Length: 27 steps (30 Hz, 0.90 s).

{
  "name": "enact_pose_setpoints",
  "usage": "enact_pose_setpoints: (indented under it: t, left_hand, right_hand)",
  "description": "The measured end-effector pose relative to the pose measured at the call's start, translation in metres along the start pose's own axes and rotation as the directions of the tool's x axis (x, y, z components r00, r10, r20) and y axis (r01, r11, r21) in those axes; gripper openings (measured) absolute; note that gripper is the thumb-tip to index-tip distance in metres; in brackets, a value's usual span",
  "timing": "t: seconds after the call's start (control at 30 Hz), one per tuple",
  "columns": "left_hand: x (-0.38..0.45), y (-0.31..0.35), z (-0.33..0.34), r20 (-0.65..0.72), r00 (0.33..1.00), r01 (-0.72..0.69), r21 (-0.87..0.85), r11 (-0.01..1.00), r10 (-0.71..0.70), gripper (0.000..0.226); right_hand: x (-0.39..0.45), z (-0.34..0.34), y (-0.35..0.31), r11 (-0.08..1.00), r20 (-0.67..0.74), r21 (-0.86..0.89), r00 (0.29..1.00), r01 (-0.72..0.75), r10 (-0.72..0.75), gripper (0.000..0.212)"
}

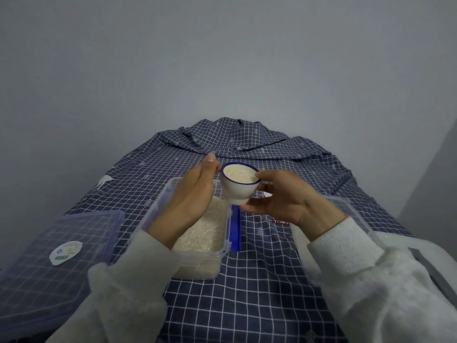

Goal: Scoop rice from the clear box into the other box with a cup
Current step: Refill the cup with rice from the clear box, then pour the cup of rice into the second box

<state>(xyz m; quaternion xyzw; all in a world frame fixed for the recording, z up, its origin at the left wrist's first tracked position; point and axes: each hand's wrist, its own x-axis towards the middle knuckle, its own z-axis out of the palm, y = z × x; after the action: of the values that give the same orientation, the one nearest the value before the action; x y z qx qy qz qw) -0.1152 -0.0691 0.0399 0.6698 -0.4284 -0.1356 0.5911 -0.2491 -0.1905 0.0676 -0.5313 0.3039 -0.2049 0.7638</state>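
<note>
A white cup (236, 189) with a blue rim, full of rice, hangs above the far right corner of the clear box (197, 262). My right hand (279, 199) grips the cup, thumb on its rim and fingers under its base. My left hand (195, 194) is held flat with straight fingers against the cup's left side, over the rice (205, 233) in the clear box. The other box (346, 206) lies to the right, mostly hidden under my right forearm.
A clear lid (61, 243) with a round white sticker lies at the left on the checked dark blue cloth (259, 280). A blue clip (235, 231) hangs off the clear box's right side. The cloth bunches into folds at the far end, against a grey wall.
</note>
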Motion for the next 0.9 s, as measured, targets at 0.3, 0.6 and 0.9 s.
enact_pose_setpoints:
  t: [0.3, 0.6, 0.9]
  left_hand:
    - [0.0, 0.017, 0.07, 0.14, 0.989, -0.042, -0.048, 0.998, 0.049, 0.076]
    - [0.002, 0.03, 0.142, 0.265, 0.961, -0.051, -0.098, 0.994, 0.076, 0.083]
    - [0.005, 0.028, 0.188, 0.311, 0.949, -0.043, -0.062, 0.997, 0.06, 0.1]
  right_hand:
    - [-0.03, -0.069, -0.011, 0.998, -0.154, 0.035, 0.987, 0.055, -0.049, 0.011]
    - [-0.059, -0.146, -0.017, 0.99, -0.306, 0.081, 0.948, 0.118, -0.087, 0.008]
    - [-0.069, -0.191, -0.012, 0.987, -0.415, 0.021, 0.9, 0.157, -0.135, 0.021]
